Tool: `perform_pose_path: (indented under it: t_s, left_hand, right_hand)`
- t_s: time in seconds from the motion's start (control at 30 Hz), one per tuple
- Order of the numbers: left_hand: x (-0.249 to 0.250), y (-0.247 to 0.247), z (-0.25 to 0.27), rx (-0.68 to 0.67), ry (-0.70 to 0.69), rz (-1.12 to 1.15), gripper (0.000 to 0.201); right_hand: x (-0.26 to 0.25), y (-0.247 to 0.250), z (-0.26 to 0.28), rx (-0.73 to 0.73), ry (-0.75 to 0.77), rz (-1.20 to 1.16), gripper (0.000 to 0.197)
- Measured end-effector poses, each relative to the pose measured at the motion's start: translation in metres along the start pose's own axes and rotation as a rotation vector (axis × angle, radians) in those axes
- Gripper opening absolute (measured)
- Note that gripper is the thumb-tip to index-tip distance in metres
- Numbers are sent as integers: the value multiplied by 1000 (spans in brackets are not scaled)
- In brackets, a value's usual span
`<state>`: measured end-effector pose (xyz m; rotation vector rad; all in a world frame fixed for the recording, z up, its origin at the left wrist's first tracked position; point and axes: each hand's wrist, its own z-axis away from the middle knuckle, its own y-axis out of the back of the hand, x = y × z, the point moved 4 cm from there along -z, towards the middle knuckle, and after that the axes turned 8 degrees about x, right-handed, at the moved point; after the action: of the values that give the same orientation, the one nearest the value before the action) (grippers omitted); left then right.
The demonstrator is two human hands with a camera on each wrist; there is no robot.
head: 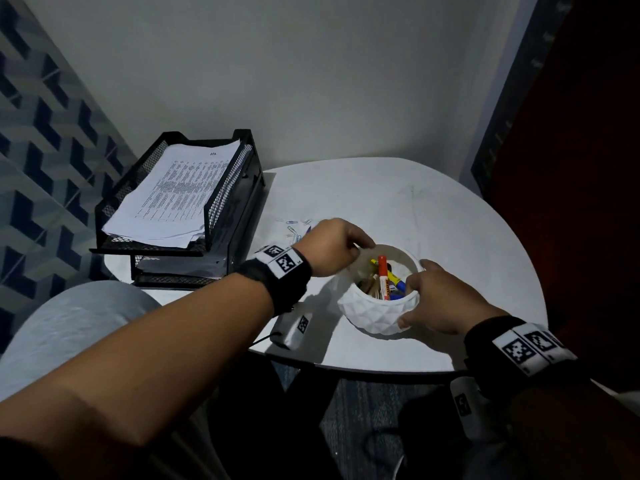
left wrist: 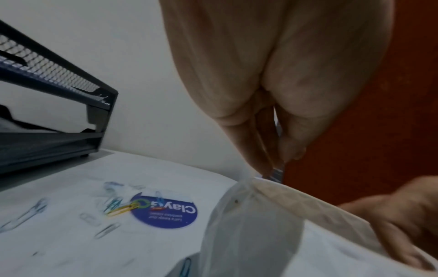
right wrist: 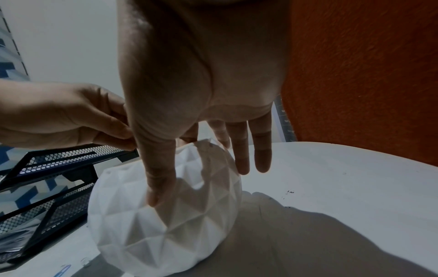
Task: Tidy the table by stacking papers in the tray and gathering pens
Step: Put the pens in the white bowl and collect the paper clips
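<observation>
A white faceted bowl (head: 377,315) stands near the table's front edge and holds several pens and markers (head: 383,277), one of them orange and white. My left hand (head: 358,249) hovers over the bowl's far left rim. Its fingertips pinch a thin bluish pen (left wrist: 276,171) that points down into the bowl (left wrist: 249,234). My right hand (head: 410,299) grips the bowl's right side, with the thumb (right wrist: 158,180) on the outer wall and the fingers at the rim. Printed papers (head: 173,195) lie stacked in the top tier of a black mesh tray (head: 227,188).
Several coloured paper clips (left wrist: 116,206) and a round blue sticker (left wrist: 166,213) lie on the white table (head: 450,216) between tray and bowl. The tray's lower tier (head: 173,268) holds dark sheets. A red wall (head: 571,168) borders the right side.
</observation>
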<state>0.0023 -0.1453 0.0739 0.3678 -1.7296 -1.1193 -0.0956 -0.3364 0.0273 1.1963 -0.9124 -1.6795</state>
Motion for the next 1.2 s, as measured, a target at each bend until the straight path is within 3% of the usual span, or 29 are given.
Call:
perform_pose_path:
  t_s: [0.1,0.13,0.2,0.3,0.43,0.5,0.67,0.8,0.97,1.13,1.2]
  left_hand:
    - [-28,16,12,135,84,-45,31]
    - [-44,16,17,105,104,-119,31]
    - [-77,9,37,-95,159,-307,33]
    - [-117,-8,67,-337,241,-450,50]
    - [-155,-37,78,-402,174,-443,67]
    - [-170,-54,72,-447,82,-468,60]
    - [-132,-51,59,-445,-52,-540,15]
    - [-144,-48,54,-452,-10,-539,5]
    - [-144,-51,55,-494,-12,-517,9]
    - [-152,-60,67,-321,8,-611,22]
    - [-156,-65,71,-319,34,-670,25]
  right_hand:
    - [4,0,3,0,-10,-1,62]
    - [5,0,4,0,-10,-1,61]
    - [7,1,4,-1,-11,1,58]
    - [6,3,3,3,-5,0,54]
    - [0,4,3,-1,9,3,49]
    - [-2,4,3,-11,7,13,48]
    - [-2,3,4,-18,7,15,45]
    - [-3,3,4,-14,8,5,46]
    - [-4,4,0,-8,3,-7,45]
    - [-6,1,-3,2,11,-18,46]
    - [-6,0,-3,7,11,-25,45]
